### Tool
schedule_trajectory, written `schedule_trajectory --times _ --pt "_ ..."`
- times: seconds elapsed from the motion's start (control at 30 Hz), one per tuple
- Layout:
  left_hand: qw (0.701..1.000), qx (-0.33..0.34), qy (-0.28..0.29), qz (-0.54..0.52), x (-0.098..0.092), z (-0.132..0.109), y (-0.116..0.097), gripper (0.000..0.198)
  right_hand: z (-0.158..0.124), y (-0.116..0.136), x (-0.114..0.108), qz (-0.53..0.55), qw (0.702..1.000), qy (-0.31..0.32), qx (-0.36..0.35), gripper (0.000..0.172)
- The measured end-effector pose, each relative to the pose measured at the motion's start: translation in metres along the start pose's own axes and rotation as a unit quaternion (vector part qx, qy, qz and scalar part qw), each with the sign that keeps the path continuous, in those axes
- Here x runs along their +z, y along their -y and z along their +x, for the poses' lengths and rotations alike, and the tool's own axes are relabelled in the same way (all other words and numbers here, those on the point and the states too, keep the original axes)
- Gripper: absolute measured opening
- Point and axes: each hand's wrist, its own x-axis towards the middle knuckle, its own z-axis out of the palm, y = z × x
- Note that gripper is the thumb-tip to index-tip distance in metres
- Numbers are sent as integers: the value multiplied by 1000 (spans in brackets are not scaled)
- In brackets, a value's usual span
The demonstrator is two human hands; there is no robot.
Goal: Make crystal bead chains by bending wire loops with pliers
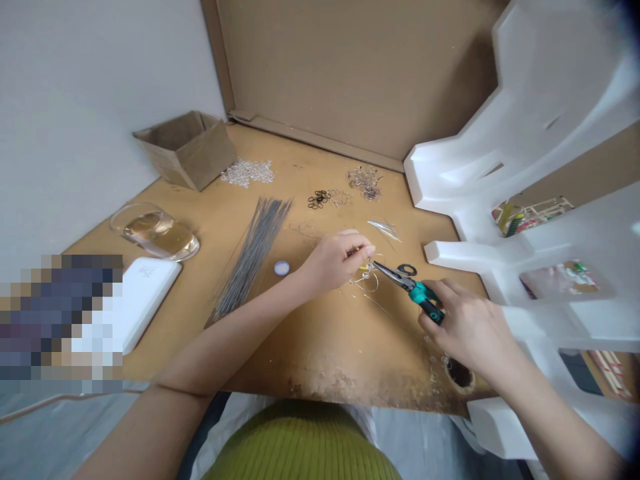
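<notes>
My right hand [467, 323] is closed round the teal and black handles of long-nose pliers [417, 293]. The jaws point left, with their tips at a small string of clear beads on wire [367, 272]. My left hand [337, 260] pinches the top end of this beaded wire between thumb and fingertips; the exact grip point is too small to make out. Below the fingers a thin wire loop curves over the table. Behind the pliers lies a black ring-shaped thing [407, 269], partly hidden by them.
Left of my hands lies a bundle of grey wires [255, 257] beside a small round lid [281, 268]. Farther back are clear beads [249, 172], black rings [319, 199], metal findings [365, 181] and a cardboard box [193, 153]. A glass of liquid [160, 233] stands left; white foam [445, 180] borders the right.
</notes>
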Motion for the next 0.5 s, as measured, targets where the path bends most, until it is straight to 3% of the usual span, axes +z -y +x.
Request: schedule_trajectory --times 0.5 --pt "1000 -4 12 -25 -2 1 0 24 6 2 -1 59 996 64 18 36"
